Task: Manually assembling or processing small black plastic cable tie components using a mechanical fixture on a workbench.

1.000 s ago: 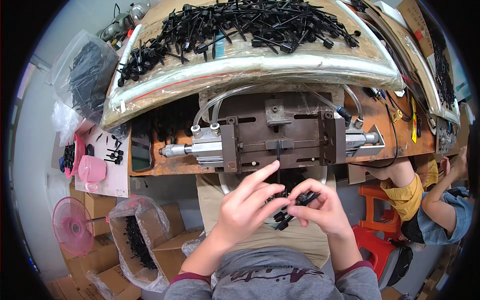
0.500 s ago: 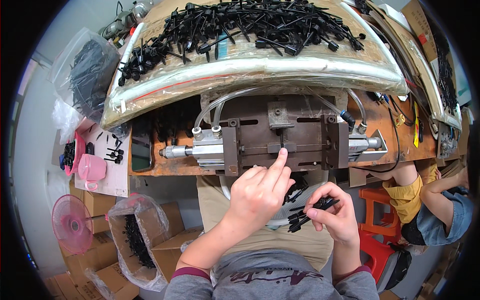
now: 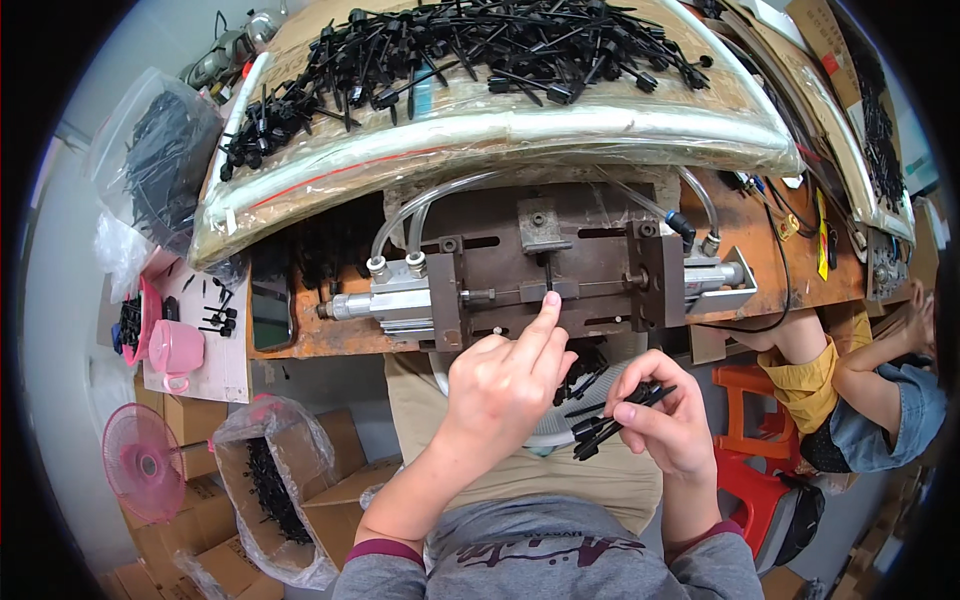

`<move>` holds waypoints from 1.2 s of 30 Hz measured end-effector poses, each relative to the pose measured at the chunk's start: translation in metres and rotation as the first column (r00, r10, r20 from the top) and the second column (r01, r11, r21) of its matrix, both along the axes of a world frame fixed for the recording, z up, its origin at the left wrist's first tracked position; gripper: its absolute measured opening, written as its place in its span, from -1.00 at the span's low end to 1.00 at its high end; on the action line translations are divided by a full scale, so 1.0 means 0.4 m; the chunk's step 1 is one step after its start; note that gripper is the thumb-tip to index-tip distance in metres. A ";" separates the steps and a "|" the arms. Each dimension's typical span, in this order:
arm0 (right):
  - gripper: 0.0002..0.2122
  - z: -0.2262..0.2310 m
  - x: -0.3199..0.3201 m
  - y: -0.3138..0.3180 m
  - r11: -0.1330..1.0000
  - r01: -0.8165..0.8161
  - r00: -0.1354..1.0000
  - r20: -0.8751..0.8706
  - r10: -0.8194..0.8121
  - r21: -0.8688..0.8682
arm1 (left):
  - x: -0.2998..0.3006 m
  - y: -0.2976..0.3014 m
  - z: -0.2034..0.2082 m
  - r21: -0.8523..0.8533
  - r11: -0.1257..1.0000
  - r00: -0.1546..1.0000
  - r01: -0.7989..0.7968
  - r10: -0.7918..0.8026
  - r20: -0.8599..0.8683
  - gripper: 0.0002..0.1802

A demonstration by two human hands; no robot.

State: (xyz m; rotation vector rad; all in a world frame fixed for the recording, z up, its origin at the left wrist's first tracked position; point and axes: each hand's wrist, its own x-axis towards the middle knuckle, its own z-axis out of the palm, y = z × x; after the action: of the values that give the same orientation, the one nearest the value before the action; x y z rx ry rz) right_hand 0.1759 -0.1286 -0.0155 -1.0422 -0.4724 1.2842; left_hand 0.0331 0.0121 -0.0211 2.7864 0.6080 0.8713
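Observation:
My left hand [image 3: 508, 378] holds nothing; its index finger is stretched out with the tip on a small metal block [image 3: 537, 292] in the middle of a brown metal fixture [image 3: 590, 262]. Its other fingers are curled. A thin black stem [image 3: 548, 268] stands at that block, partly hidden by the fingertip. Lower and to the right, my right hand [image 3: 668, 425] is closed around several black plastic stemmed parts [image 3: 598, 432]. Pneumatic cylinders flank the fixture, one on the left [image 3: 400, 305] and one on the right [image 3: 708, 278].
Above the fixture, a wrapped cardboard tray [image 3: 480, 130] bears a heap of black parts [image 3: 480, 50]. A white basket [image 3: 560, 437] sits on my lap. At left are a pink cup [image 3: 177, 347], a fan [image 3: 143, 462] and a lined carton [image 3: 325, 440]. Another person [image 3: 890, 400] sits at right.
The whole view has shifted slightly. Both hands keep nearly the same pose. Bolt ends by the side plates now stick out farther toward the middle block, most plainly on the left.

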 end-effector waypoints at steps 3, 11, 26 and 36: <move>-0.86 -0.002 0.004 0.000 0.998 0.065 0.997 -0.041 -0.064 0.018 | -0.005 0.000 0.017 -0.129 0.992 1.000 0.014 -0.014 -0.006 -0.72; -0.86 0.013 -0.016 0.019 0.997 0.078 0.996 -0.032 -0.079 -0.009 | -0.034 -0.088 0.043 -0.584 0.736 0.940 0.342 -0.258 0.225 -0.19; -0.68 -0.002 0.000 0.019 0.991 0.002 0.995 -0.096 0.012 0.136 | -0.030 -0.086 -0.002 -0.734 0.563 0.924 0.379 -0.197 0.326 -0.35; -0.74 -0.010 -0.006 0.017 0.988 0.100 0.992 0.060 -0.107 0.116 | -0.046 -0.098 0.004 -0.905 0.308 0.956 0.292 -0.061 0.288 -0.48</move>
State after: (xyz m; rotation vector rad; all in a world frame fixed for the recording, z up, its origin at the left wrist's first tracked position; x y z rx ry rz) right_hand 0.1735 -0.1218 -0.0195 -1.0035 -0.5289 1.1210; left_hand 0.0148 -0.0271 -0.0196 1.5752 0.5007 0.4551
